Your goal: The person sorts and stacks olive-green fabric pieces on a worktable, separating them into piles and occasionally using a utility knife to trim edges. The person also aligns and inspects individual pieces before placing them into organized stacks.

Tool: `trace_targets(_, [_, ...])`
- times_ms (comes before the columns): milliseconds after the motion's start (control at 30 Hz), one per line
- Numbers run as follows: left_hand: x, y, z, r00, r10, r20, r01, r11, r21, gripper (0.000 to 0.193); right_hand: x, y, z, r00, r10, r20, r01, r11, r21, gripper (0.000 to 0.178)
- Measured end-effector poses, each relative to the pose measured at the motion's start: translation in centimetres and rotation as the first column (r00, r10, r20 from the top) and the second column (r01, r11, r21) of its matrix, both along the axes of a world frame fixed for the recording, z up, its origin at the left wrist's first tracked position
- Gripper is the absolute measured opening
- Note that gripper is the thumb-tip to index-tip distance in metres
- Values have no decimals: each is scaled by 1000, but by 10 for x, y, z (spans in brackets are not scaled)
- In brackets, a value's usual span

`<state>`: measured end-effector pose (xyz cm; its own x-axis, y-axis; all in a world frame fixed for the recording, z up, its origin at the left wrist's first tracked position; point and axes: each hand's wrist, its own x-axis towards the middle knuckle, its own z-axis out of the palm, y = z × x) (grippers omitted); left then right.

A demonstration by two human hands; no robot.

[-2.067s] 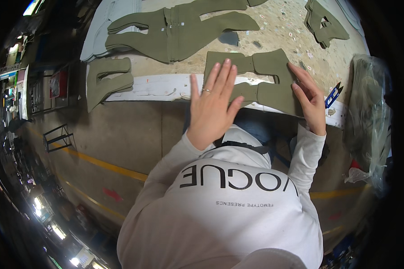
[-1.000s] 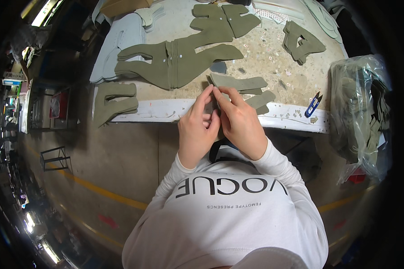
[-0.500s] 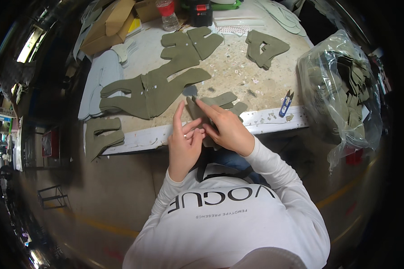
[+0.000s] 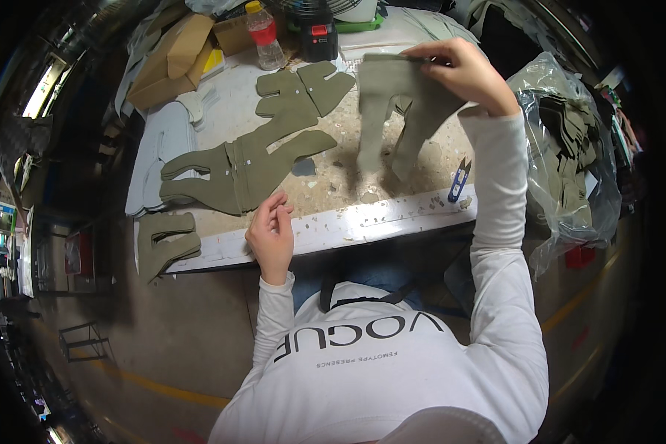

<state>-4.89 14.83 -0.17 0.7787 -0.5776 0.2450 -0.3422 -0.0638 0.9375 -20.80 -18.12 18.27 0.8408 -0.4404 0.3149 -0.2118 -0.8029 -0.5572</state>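
Right hand [image 4: 462, 70]: raised over the far part of the worktable [image 4: 348, 222], fingers pinched on the top edge of an olive fabric piece [image 4: 396, 111], which hangs free with its two legs dangling just above the tabletop.

Left hand [image 4: 271, 233]: at the table's near edge, fingers loosely curled with the tips close together, gripping nothing that can be made out; it rests just beside the stacked olive pieces.

Stack of olive cut pieces [image 4: 251, 159]: lies flat across the table's left-centre, running toward the far side.

Single olive piece [image 4: 164, 244]: overhangs the near left corner of the table.

Blue thread snips [image 4: 459, 180]: near the right front edge, below the hanging piece.

Open surface: a bare speckled patch between the stack and the snips.

Far edge: cardboard boxes [image 4: 174, 55] and a plastic bottle [image 4: 265, 33].

Right of table: a clear plastic bag [image 4: 570, 148] of dark pieces, close to the right sleeve.
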Motion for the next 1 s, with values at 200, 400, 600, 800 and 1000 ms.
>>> trace_targets(200, [-3, 1, 0, 992, 37, 117, -30, 998, -60, 18, 25, -139, -90, 817, -506, -276, 483, 862, -152, 35])
trace_targets(400, [-5, 1, 7, 979, 64, 195, -61, 998, -21, 15, 19, -172, -151, 726, -645, -239, 627, 763, -155, 39])
trace_targets(600, [-6, 0, 7, 972, 64, 226, -60, 998, -26, 14, 18, -179, -160, 698, -655, -290, 613, 756, -230, 38])
trace_targets(800, [-6, 3, 10, 967, 32, 253, -32, 999, -7, 12, 41, -143, -196, 773, -624, -114, 524, 729, -440, 48])
trace_targets(1000, [32, 19, 34, 964, -9, 267, -42, 982, 184, 10, 44, -143, -198, 778, -562, -282, 412, 794, -446, 53])
